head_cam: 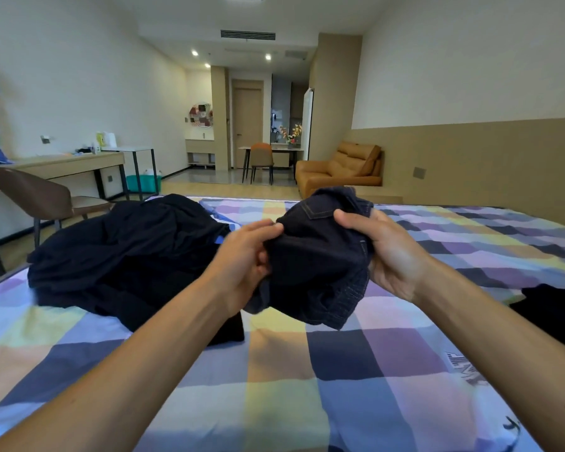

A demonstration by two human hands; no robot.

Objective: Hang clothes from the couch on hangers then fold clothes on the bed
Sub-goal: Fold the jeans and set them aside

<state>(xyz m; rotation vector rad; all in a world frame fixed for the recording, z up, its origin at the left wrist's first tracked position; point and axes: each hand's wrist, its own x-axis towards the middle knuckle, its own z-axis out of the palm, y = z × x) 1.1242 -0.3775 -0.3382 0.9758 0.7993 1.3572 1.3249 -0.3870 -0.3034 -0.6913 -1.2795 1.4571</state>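
Note:
A bunched dark denim garment [320, 256] with stitched seams hangs above the checked bed sheet [307, 370]. My left hand [245, 259] grips its left edge, fingers curled into the cloth. My right hand [388, 252] holds its right side, thumb over the top near a pocket seam. A heap of dark clothes [128, 252] lies on the bed to the left, with a dark folded piece [229, 331] at its near edge. Another dark garment [555, 311] lies at the bed's right edge.
An orange-brown couch [340, 171] stands beyond the bed at the right wall. A desk [62, 164] and a brown chair [36, 197] are on the left. Farther back are a small table with chairs [265, 158] and a door [247, 119].

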